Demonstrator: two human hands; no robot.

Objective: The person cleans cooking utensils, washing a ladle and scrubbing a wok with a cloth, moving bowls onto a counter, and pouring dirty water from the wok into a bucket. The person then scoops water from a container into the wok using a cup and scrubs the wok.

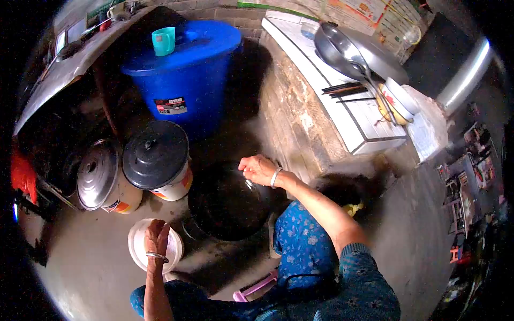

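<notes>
My left hand (pixel 156 238) is over the white tub (pixel 135 255) on the floor, back of the hand up. Its fingers are bent down and drawn together, and whatever they hold is hidden beneath them. Above the wide dark basin (pixel 227 216) is my right hand (pixel 258 170), with a bracelet at the wrist. Those fingers are curled in a pinch, and what is in them is too small to make out. A small bright glint shows just below the right hand. The basin's contents look dark and cannot be told apart.
Two lidded buckets, one with a silver lid (pixel 98 174) and one with a black lid (pixel 155 152), stand beyond the tub. Behind them is a big blue barrel (pixel 182 96) with a teal mug (pixel 163 41) on top. The tiled counter (pixel 342 115) holds a metal wok (pixel 340 51) and chopsticks (pixel 342 89).
</notes>
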